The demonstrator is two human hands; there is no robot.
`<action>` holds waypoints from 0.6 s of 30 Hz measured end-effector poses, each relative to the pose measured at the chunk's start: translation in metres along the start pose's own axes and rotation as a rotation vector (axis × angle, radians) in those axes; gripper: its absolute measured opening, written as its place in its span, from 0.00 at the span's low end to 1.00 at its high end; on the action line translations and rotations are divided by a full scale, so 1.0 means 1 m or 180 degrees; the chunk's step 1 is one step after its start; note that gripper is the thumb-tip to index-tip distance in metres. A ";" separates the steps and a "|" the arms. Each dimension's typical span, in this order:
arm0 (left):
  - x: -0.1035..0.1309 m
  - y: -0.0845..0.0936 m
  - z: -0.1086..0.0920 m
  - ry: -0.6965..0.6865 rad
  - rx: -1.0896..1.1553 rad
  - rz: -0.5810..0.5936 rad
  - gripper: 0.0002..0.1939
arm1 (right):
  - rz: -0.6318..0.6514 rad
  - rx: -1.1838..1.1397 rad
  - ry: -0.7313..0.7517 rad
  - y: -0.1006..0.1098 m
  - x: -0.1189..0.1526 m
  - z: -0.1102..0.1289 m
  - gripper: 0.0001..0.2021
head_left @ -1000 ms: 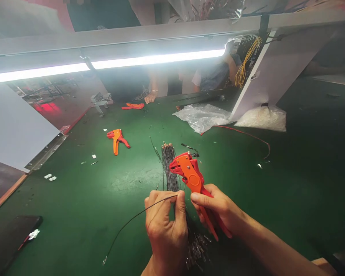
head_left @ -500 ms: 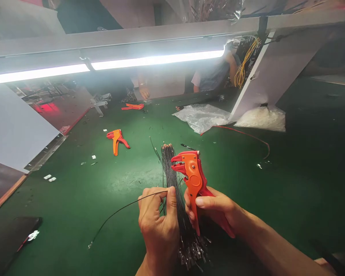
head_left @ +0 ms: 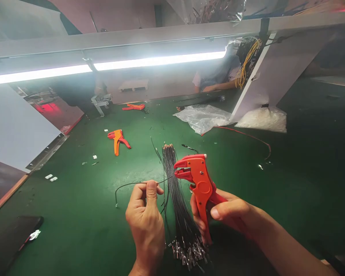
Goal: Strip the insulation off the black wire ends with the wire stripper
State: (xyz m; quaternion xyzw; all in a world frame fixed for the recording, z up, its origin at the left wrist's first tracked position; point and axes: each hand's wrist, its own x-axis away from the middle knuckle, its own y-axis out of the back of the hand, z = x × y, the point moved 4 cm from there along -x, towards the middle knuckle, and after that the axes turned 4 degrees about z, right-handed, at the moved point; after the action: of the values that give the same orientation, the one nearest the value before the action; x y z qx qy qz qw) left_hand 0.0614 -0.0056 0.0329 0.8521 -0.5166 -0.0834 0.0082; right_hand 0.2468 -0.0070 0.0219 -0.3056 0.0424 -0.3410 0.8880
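My left hand [head_left: 146,216] pinches a thin black wire [head_left: 128,184] between thumb and fingers; one end curves down to the left, and the other points right, close to the jaws of an orange and red wire stripper [head_left: 201,182]. That tool is in my right hand [head_left: 230,214], its fingers wrapped round the handles. Whether the wire end lies between the jaws is too small to tell. Beneath and between my hands lies a long bundle of black wires [head_left: 176,191], with copper-coloured tips at the far end and metal terminals at the near end.
A second orange stripper [head_left: 117,141] lies left on the green table, a third [head_left: 133,107] farther back. Clear plastic bags [head_left: 202,116], a red wire [head_left: 244,133] and a dark flat object [head_left: 14,237] are also there. A person sits beyond the table's far edge.
My left hand has moved left and slightly up with the wire. My right hand and the stripper have shifted right and slightly down. Across the table, a person's hand is gone from the far edge.
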 end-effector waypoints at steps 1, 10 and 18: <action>0.000 0.000 0.000 0.0016 0.0043 0.0021 0.18 | 0.0070 0.0057 -0.0020 0.000 0.000 -0.001 0.14; -0.001 -0.002 -0.005 -0.0018 0.0210 0.0065 0.18 | 0.0287 0.0143 -0.0168 0.006 -0.004 -0.012 0.16; 0.002 -0.001 -0.010 -0.0139 0.0095 0.0104 0.19 | 0.0272 0.0092 -0.0140 0.006 -0.004 -0.020 0.16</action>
State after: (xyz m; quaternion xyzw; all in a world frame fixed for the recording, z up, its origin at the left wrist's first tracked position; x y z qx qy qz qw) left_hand 0.0649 -0.0080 0.0425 0.8416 -0.5317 -0.0941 -0.0145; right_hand 0.2414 -0.0111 0.0020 -0.2981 0.0310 -0.2965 0.9068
